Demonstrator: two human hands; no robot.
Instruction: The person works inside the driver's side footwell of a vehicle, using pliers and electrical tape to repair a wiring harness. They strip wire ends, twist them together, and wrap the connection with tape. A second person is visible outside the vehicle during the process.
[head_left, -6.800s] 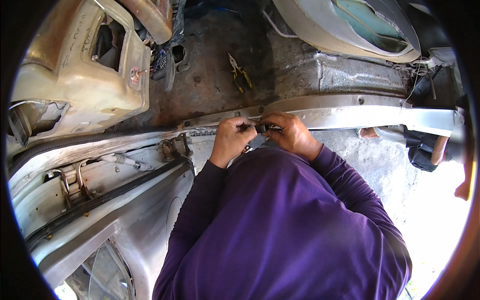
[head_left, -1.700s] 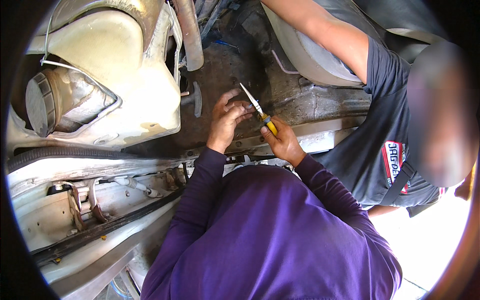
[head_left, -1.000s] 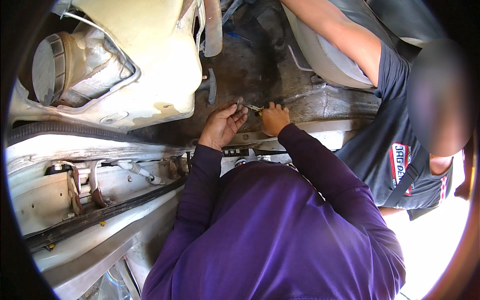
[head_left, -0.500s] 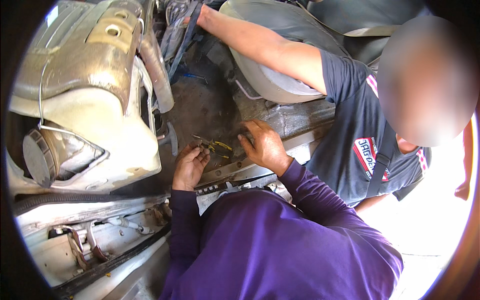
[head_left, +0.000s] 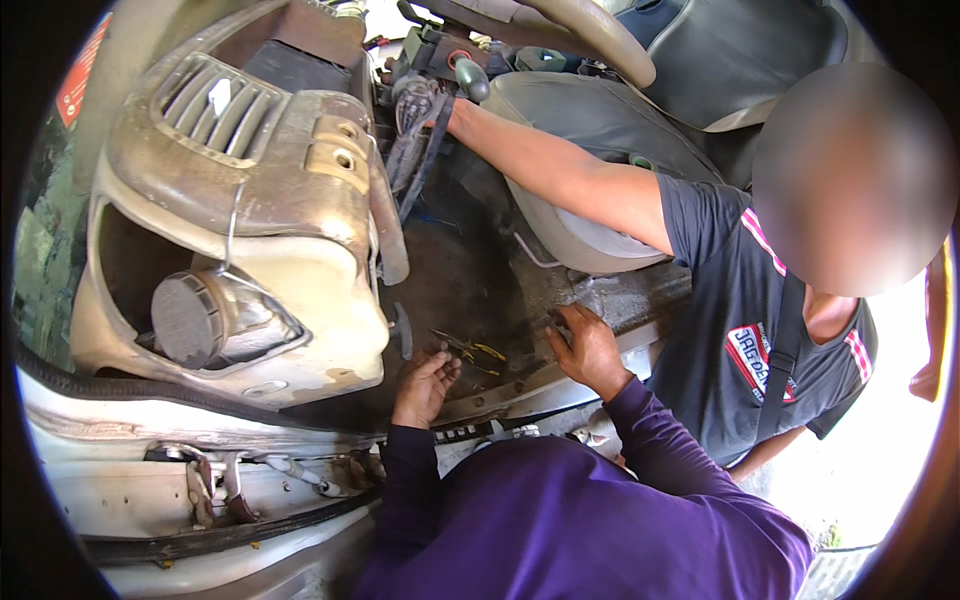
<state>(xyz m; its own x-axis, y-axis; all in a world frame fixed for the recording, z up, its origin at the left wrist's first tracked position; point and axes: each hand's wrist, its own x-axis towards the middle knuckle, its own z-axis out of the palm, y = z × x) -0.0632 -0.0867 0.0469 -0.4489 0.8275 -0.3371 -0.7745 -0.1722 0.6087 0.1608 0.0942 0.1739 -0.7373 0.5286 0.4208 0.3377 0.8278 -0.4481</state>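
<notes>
Low over the car's floor, my left hand has its thumb and fingertips pinched together; anything between them is too small to make out. Just beyond its fingertips lies a pair of pliers with yellow and black handles, on the dark floor of the footwell. To the right of the pliers, my right hand hovers near the door sill, its fingers loosely bent and the thumb held apart. Nothing shows in it.
A co-worker at the right stretches an arm across the seat to dark cables under the dash. The worn beige dashboard, with a round duct, fills the left. A steering wheel is at the top.
The view has swung up and left, so more of the dashboard and the steering wheel shows. My right hand's fingers have curled in a little. The pliers stay on the floor.
</notes>
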